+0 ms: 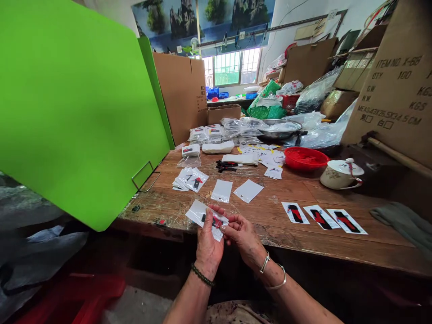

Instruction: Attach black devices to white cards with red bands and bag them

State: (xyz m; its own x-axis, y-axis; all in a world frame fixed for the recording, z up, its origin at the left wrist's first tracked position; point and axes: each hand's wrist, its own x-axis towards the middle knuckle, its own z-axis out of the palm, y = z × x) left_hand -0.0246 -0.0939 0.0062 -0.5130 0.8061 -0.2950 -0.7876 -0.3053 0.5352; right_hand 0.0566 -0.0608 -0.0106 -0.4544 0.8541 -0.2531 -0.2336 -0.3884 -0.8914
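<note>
Over the table's front edge my left hand [209, 238] is closed on a small clear-and-white plastic bag [195, 212], thumb on top. A red-and-black piece with a white card [217, 234] shows at the bag, partly hidden by my fingers; I cannot tell how far inside it lies. My right hand [245, 238] pinches the right end of this piece and card. Just beyond lie two flat white bags [222, 191] and a pile of filled bags [196, 181]. To the right, three white cards [295, 213] each carry a red-and-black piece.
Black pieces [227, 166], stacks of white bags [240, 159] and printed cards [274, 172] lie farther back. A red bowl [306, 158] and lidded mug [341, 174] stand right. A green panel [77, 99] rises at left; a grey cloth [398, 220] lies far right.
</note>
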